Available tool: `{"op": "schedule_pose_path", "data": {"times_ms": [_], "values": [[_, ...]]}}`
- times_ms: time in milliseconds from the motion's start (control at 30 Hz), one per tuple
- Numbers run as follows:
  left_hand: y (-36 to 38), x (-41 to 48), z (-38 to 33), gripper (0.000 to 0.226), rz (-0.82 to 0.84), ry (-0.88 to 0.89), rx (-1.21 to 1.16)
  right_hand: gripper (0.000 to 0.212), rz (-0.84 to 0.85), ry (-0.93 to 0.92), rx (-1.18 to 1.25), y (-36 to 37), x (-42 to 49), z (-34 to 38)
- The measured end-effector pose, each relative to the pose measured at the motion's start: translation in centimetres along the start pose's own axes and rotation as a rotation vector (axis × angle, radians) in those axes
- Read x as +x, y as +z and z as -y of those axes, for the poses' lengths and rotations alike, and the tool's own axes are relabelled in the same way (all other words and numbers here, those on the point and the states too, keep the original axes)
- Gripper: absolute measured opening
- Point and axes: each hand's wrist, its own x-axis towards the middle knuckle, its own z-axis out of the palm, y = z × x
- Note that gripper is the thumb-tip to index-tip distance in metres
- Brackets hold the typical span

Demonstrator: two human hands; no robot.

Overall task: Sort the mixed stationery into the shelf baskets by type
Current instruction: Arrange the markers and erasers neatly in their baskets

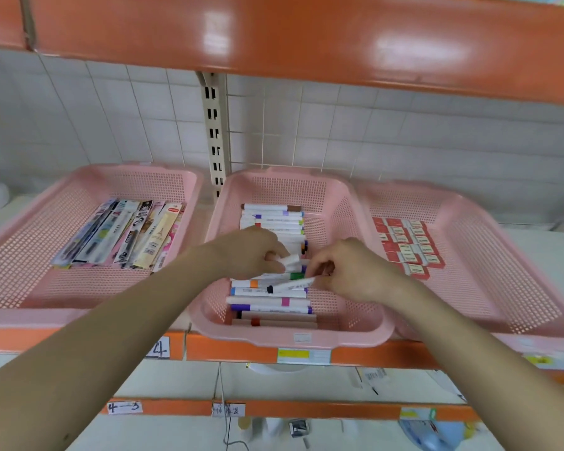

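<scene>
Pens (121, 236), markers (271, 301), erasers (407, 245) sit in separate baskets (290, 336), nearly done; left hand (251, 252) grips a marker (292, 260), right hand (349, 271) pinches another marker (293, 284).

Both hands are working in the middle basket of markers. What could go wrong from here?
1. The right hand pinches the black-tipped marker by one end only; it may slip from that grip and land crooked.
2. The left hand holds a white marker close by; the two could collide.
3. The middle basket juts over the shelf edge; pressing its front might tip it.
</scene>
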Motion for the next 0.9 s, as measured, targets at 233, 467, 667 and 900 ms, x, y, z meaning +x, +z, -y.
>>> {"op": "schedule_pose_path", "data": {"times_ms": [233, 467, 667, 900], "values": [[1.8, 0.9, 0.1, 0.037, 0.008, 0.06, 0.093, 0.02, 0.032, -0.008, -0.036, 1.3, -0.4, 0.1], [0.9, -0.2, 0.9, 0.016, 0.009, 0.026, 0.091, 0.023, 0.052, -0.017, -0.08, 2.5, 1.4, 1.5], [0.2, -0.9, 1.5, 0.013, -0.029, -0.014, 0.142, 0.019, 0.062, -0.018, -0.073, 3.6, 2.9, 2.6], [0.6, -3.0, 0.5, 0.021, -0.071, 0.035, 0.242, 0.024, -0.033, 0.1, 0.024, 2.4, 2.2, 1.8]]}}
